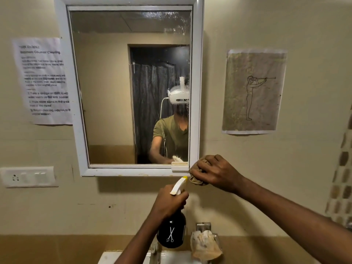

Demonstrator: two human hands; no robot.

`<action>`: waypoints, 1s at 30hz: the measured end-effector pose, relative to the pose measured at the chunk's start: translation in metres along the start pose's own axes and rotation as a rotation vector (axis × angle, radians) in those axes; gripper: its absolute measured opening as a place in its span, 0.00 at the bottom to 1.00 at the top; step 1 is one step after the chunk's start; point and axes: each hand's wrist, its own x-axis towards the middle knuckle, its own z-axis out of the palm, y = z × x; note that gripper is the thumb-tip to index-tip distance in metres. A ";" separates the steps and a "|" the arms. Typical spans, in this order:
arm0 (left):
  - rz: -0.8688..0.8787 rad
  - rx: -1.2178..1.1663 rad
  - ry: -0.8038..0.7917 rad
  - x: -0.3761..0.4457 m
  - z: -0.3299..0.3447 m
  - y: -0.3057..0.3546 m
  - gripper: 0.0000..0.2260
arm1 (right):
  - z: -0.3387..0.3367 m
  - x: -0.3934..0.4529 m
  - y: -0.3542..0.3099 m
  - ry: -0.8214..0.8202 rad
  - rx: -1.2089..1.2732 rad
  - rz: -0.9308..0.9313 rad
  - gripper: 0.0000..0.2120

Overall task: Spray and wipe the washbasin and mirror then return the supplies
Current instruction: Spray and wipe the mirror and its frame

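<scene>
Hands: L (168,201) w/ 1 spray bottle (172,232), R (213,173) w/ 1 cloth (197,180).

You faced a cream painted wall (238,25), marked with small dark spots, which gave way low down to a tan tiled band (57,248). A printed instruction sheet (44,80) hung at the left above a white switch and socket plate (28,177), and a paper with a line drawing of a standing figure (254,91) hung at the right. The light was dim and yellowish, and patterned tiles (341,178) edged the far right.
</scene>
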 end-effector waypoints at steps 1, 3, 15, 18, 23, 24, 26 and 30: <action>0.016 0.010 -0.022 0.000 0.000 -0.001 0.08 | 0.001 0.000 -0.001 0.002 -0.001 0.001 0.10; 0.063 0.054 -0.088 0.001 -0.002 -0.005 0.08 | 0.002 0.000 -0.002 0.005 0.000 0.002 0.09; 0.062 0.012 -0.013 -0.002 -0.031 -0.026 0.10 | 0.009 0.007 -0.046 -0.044 -0.119 -0.022 0.14; 0.054 0.058 0.024 -0.002 -0.028 -0.028 0.08 | 0.004 -0.006 -0.031 -0.041 -0.122 0.007 0.15; 0.009 -0.001 0.080 -0.004 -0.036 -0.032 0.09 | 0.015 0.019 -0.052 0.013 -0.159 -0.012 0.13; 0.020 0.007 0.061 -0.003 -0.040 -0.033 0.10 | 0.018 0.026 -0.059 0.014 -0.147 0.001 0.13; 0.046 0.066 0.027 -0.003 -0.045 -0.033 0.09 | 0.017 0.026 -0.060 0.002 -0.112 0.045 0.12; 0.027 0.091 0.160 -0.003 -0.036 -0.025 0.11 | 0.010 0.009 -0.046 -0.025 -0.127 0.053 0.13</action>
